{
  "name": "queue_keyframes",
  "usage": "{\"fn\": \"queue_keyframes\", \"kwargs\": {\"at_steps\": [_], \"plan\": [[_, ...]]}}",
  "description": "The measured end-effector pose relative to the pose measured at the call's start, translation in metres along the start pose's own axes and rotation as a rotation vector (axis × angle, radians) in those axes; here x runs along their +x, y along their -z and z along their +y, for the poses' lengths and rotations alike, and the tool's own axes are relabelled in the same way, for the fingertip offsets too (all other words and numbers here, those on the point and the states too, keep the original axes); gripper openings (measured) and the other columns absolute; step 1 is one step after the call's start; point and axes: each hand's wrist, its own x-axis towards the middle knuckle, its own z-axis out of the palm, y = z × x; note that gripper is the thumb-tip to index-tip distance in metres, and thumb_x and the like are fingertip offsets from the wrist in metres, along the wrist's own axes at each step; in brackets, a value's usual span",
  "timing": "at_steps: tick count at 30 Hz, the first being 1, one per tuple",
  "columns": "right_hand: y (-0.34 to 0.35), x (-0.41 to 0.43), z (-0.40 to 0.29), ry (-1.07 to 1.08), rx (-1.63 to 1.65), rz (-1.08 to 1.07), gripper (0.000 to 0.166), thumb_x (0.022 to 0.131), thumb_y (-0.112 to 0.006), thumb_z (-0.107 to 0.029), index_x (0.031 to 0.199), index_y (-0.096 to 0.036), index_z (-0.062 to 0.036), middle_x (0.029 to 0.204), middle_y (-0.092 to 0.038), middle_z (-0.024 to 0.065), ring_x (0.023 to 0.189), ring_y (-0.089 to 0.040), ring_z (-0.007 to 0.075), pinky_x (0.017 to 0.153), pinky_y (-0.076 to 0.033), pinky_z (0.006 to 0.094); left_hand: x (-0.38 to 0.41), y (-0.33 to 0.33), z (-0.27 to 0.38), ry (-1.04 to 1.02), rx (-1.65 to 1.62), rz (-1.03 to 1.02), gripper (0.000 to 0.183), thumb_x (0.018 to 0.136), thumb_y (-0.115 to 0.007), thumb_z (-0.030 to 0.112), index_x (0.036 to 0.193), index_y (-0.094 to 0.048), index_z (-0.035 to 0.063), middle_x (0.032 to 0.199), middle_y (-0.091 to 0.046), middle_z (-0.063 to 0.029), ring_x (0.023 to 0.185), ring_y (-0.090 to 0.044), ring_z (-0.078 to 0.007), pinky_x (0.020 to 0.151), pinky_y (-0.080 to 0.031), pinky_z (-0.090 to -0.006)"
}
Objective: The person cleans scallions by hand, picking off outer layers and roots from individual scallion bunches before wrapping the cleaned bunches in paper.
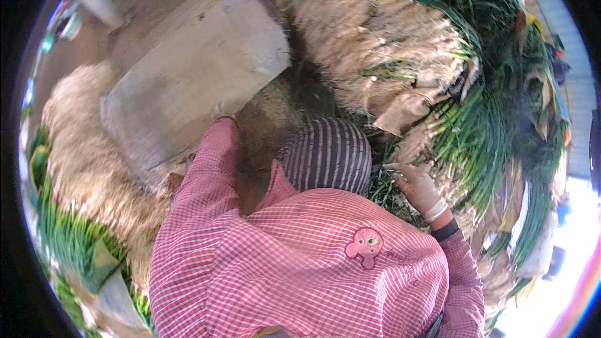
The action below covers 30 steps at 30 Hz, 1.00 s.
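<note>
My left sleeve reaches up to the lower edge of a large off-white slab-like thing (202, 70), blurred, with rounded corners. At the cuff, my left hand (227, 111) barely stands out against it, so its grip is unclear. My right hand (418, 188), in a pale glove with a band at the wrist, is low at the right, beside green onions (474, 136) with long green leaves. A thin pale thing (390, 166) lies at its fingertips; whether it is held is unclear. Loose green leaves (382, 185) lie just left of this hand.
A big heap of onions with beige, hairy roots (375, 33) fills the upper right. Another rooty heap (89, 150) stands at the left, its green leaves (70, 239) outward. A striped rounded cloth (328, 155) is before my checked smock. A pale post-like thing (96, 0) is at the upper left.
</note>
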Motion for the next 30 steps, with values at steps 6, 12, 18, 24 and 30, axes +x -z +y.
{"fn": "queue_keyframes", "kwargs": {"at_steps": [6,12,18,24,30], "plan": [[-0.023,-0.061,0.109,-0.077,0.02,0.081,0.03,0.09,-0.052,-0.017,0.118,-0.062,-0.0134,0.099,-0.066,0.0173,0.09,-0.063,0.0353,0.08,-0.05,0.0446,-0.057,-0.066,0.088,-0.343,0.016,-0.261,0.049,0.085,-0.065,0.04,0.128,-0.058,0.0183,0.13,-0.057,-0.013,0.118,-0.055,-0.0301,0.102,-0.043,-0.0417],[-0.039,-0.072,0.149,-0.124,-0.359,0.367,0.058,0.085,-0.062,-0.022,0.139,-0.043,-0.0149,0.136,-0.047,0.0149,0.124,-0.045,0.0358,0.1,-0.037,0.0491,-0.094,-0.057,0.104,-0.499,-0.076,-0.339,0.048,0.088,-0.061,0.037,0.13,-0.055,0.0143,0.131,-0.057,-0.0137,0.118,-0.055,-0.0302,0.102,-0.042,-0.0412],[-0.149,-0.075,0.212,0.06,-0.476,-0.216,0.049,0.09,-0.053,-0.03,0.137,-0.05,-0.0159,0.143,-0.044,0.0119,0.139,-0.03,0.0272,0.114,-0.02,0.0526,-0.098,0.066,0.124,-0.62,-0.203,-0.049,0.047,0.092,-0.058,0.034,0.133,-0.052,0.0103,0.131,-0.056,-0.0143,0.118,-0.055,-0.0303,0.102,-0.042,-0.0407],[-0.292,-0.202,0.367,-0.265,-0.227,-0.637,0.049,0.096,-0.042,-0.043,0.12,-0.062,-0.0061,0.118,-0.062,0.0183,0.109,-0.057,0.0358,0.092,-0.043,0.0493,-0.128,0.221,0.245,-0.988,-0.629,0.223,0.047,0.096,-0.055,0.031,0.135,-0.05,0.0063,0.132,-0.055,-0.0149,0.118,-0.055,-0.0304,0.103,-0.041,-0.0402],[-0.132,-0.161,0.251,-0.417,0.096,-0.156,0.038,0.094,-0.05,-0.03,0.116,-0.063,-0.0032,0.114,-0.064,0.0183,0.103,-0.061,0.0364,0.088,-0.047,0.0442,-0.254,0.252,0.401,-1.358,-0.919,-0.17,0.038,0.097,-0.053,0.016,0.129,-0.051,-0.0037,0.128,-0.057,-0.0156,0.115,-0.057,-0.0247,0.103,-0.042,-0.0368]]}}
